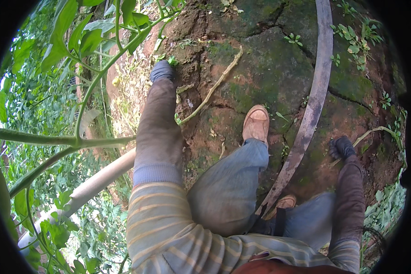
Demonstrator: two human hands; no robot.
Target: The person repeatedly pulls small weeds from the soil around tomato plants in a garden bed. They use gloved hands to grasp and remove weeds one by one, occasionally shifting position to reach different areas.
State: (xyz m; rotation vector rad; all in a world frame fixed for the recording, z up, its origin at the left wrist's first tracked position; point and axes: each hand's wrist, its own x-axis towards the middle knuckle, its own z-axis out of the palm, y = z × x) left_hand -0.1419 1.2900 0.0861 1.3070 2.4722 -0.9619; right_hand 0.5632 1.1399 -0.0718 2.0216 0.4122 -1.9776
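My left hand (pixel 162 71), in a dark blue-grey glove, reaches far forward over the ground on the left. It looks closed, with small green leaf pieces (pixel 172 60) at its fingertips; what it grips is hidden. On the right, my gloved right hand (pixel 342 148) is low over the soil, fingers curled around a pale stem (pixel 375 131). That stem runs out from the fist toward leafy growth at the right rim, and a short end shows on the other side. A dry yellowish stalk (pixel 213 87) lies on the ground beside my left forearm.
A long flat grey-brown strip (pixel 316 98) runs from the top edge to near my legs. Left are a thick green plant stem (pixel 96 93), a pale pole (pixel 96 182) and dense foliage. My brown shoe (pixel 256 122) stands on cracked, mossy soil with small weeds (pixel 293 39).
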